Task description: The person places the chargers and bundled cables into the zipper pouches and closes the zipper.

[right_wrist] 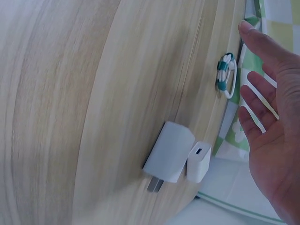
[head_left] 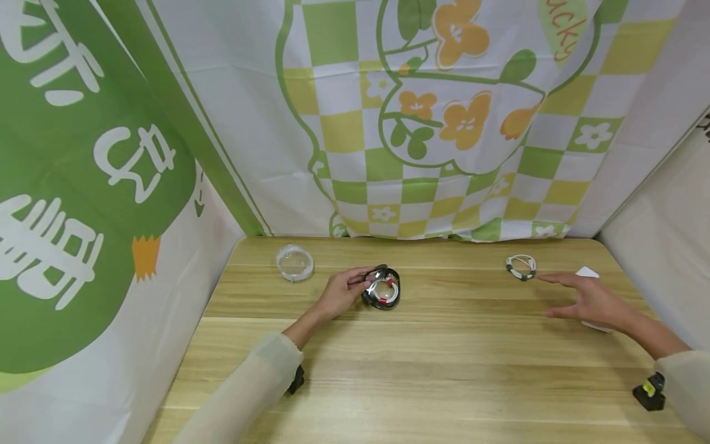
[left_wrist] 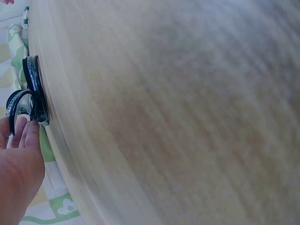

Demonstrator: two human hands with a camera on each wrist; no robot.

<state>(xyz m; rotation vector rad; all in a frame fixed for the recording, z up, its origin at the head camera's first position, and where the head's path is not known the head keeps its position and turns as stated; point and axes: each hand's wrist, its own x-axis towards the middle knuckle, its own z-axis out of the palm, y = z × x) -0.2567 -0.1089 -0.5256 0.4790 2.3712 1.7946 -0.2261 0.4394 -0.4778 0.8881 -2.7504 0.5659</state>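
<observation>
Left hand (head_left: 337, 294): pinching a coiled black cable (left_wrist: 35, 79), far middle of the wooden table (head_left: 416, 370); white cable with red ties (head_left: 383, 300) within the coil. Right hand (head_left: 601, 301): fingers spread, gripping nothing, near a white cable with green ties (right_wrist: 222, 75), pronged white adapter (right_wrist: 169, 152), smaller white adapter (right_wrist: 198, 161). Far left: coiled translucent cord (head_left: 294, 277).

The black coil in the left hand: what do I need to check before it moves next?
1. Left hand pinching the black coil: ok.
2. Grip firm enough: cannot tell; pictures don't show pressure.
3. Black coil separate from the red-tied white cable: not ok; they overlap in the head view.
4. Right hand free to help: ok; it holds nothing.
5. Green-tied white cable neatly coiled: ok.
</observation>
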